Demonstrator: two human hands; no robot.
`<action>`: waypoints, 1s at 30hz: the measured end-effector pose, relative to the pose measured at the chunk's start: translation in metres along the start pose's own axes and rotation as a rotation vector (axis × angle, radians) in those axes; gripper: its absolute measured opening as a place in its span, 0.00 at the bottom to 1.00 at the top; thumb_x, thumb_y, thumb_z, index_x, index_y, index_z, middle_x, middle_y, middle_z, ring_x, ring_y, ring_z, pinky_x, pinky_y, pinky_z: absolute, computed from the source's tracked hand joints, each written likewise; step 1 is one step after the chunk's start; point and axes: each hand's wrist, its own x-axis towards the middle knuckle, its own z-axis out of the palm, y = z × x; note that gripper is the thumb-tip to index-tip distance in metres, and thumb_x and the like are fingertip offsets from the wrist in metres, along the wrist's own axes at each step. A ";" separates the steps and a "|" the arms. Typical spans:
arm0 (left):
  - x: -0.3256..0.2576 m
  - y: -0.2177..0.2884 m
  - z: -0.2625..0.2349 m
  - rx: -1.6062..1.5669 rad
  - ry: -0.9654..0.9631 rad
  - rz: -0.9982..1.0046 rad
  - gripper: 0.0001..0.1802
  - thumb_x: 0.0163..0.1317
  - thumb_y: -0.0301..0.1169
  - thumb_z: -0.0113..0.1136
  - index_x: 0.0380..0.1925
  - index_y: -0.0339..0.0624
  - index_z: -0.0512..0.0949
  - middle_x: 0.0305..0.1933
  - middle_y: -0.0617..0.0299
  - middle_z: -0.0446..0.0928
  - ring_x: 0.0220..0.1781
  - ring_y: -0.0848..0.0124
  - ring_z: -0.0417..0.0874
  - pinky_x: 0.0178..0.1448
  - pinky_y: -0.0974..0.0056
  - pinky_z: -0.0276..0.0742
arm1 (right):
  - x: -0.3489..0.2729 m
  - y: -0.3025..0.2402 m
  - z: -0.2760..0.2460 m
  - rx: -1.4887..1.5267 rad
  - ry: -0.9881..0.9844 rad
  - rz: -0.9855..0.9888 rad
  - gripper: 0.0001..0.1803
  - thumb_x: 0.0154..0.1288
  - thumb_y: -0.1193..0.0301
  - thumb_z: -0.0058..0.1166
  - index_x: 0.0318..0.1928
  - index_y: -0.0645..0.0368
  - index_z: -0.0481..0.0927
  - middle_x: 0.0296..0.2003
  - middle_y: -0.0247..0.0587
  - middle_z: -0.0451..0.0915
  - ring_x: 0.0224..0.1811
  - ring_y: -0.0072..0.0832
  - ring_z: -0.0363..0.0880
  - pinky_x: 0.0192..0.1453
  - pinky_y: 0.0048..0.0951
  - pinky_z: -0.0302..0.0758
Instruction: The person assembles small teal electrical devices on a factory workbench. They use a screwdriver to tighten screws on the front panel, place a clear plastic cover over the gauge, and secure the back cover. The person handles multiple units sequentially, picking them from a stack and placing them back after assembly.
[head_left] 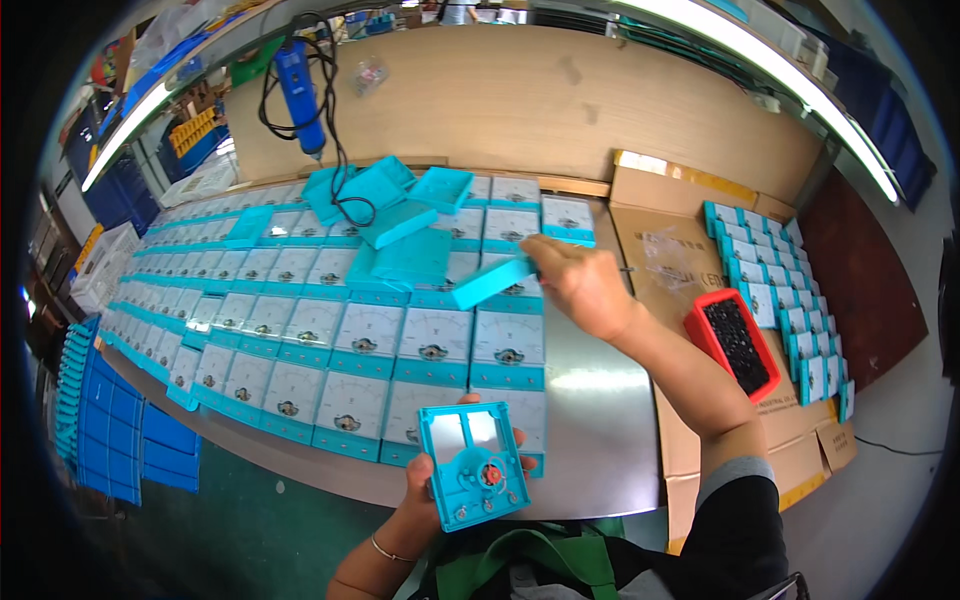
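Observation:
My left hand [422, 500], near the table's front edge, holds a teal panel meter housing [455, 485] by its sides. Its open back faces up, showing two pale window areas, a red round part and small metal terminals. Further off, above the rows, my right hand [590, 288] grips a teal plastic cover [492, 283] by one end, tilted. The right fingertips are partly hidden behind the hand. Just beyond that cover lies a loose pile of similar teal covers [405, 258], resting on top of the meters.
Rows of white-faced teal meters [365, 330] fill the table's left and middle. A blue electric screwdriver [300, 95] hangs by a black cord. On cardboard [640, 225] at right stand a red bin [693, 322] of small black parts and more meters [760, 300].

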 end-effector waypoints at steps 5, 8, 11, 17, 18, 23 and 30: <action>0.004 -0.015 0.013 0.114 -0.017 -0.009 0.53 0.46 0.66 0.63 0.68 0.59 0.52 0.60 0.36 0.65 0.59 0.33 0.70 0.58 0.36 0.72 | -0.111 0.016 -0.075 -0.279 -0.018 0.094 0.14 0.51 0.77 0.56 0.41 0.60 0.75 0.33 0.41 0.79 0.27 0.36 0.80 0.28 0.33 0.76; 0.014 -0.025 0.014 0.196 -0.046 -0.024 0.51 0.47 0.62 0.64 0.67 0.57 0.53 0.59 0.38 0.66 0.60 0.41 0.72 0.60 0.41 0.73 | -0.168 -0.020 -0.088 -0.304 -0.365 0.086 0.11 0.48 0.75 0.56 0.35 0.57 0.74 0.34 0.38 0.75 0.33 0.34 0.78 0.29 0.31 0.77; 0.024 -0.035 0.023 0.262 0.002 -0.051 0.50 0.47 0.55 0.68 0.67 0.56 0.53 0.57 0.43 0.68 0.59 0.50 0.74 0.61 0.48 0.74 | -0.195 -0.037 -0.094 -0.078 -0.612 0.273 0.29 0.44 0.62 0.68 0.49 0.53 0.76 0.52 0.47 0.74 0.51 0.44 0.74 0.45 0.37 0.78; 0.051 -0.054 0.035 0.485 -0.010 -0.073 0.51 0.45 0.44 0.72 0.66 0.52 0.52 0.57 0.52 0.63 0.54 0.59 0.74 0.54 0.50 0.77 | -0.177 -0.021 -0.056 -0.125 -0.596 0.553 0.44 0.44 0.52 0.67 0.64 0.46 0.66 0.61 0.61 0.64 0.59 0.59 0.67 0.57 0.50 0.73; 0.048 -0.053 0.036 0.571 0.017 -0.044 0.52 0.45 0.48 0.72 0.66 0.52 0.52 0.58 0.52 0.66 0.57 0.57 0.75 0.57 0.53 0.75 | -0.165 -0.020 -0.061 -0.103 -0.680 0.532 0.46 0.47 0.52 0.66 0.66 0.52 0.64 0.61 0.60 0.64 0.56 0.49 0.71 0.54 0.40 0.74; 0.036 -0.049 0.039 0.653 0.069 0.145 0.53 0.45 0.45 0.72 0.67 0.53 0.49 0.60 0.52 0.62 0.57 0.58 0.72 0.55 0.54 0.76 | -0.164 -0.041 -0.086 1.095 -0.471 0.914 0.49 0.55 0.44 0.56 0.71 0.54 0.55 0.58 0.53 0.69 0.56 0.37 0.70 0.49 0.35 0.74; 0.046 -0.055 0.031 0.591 0.037 0.301 0.52 0.50 0.39 0.70 0.68 0.51 0.45 0.56 0.53 0.66 0.51 0.63 0.76 0.53 0.56 0.76 | -0.167 -0.084 -0.083 1.472 -0.472 0.855 0.54 0.58 0.37 0.47 0.72 0.59 0.45 0.66 0.52 0.59 0.65 0.40 0.60 0.53 0.32 0.67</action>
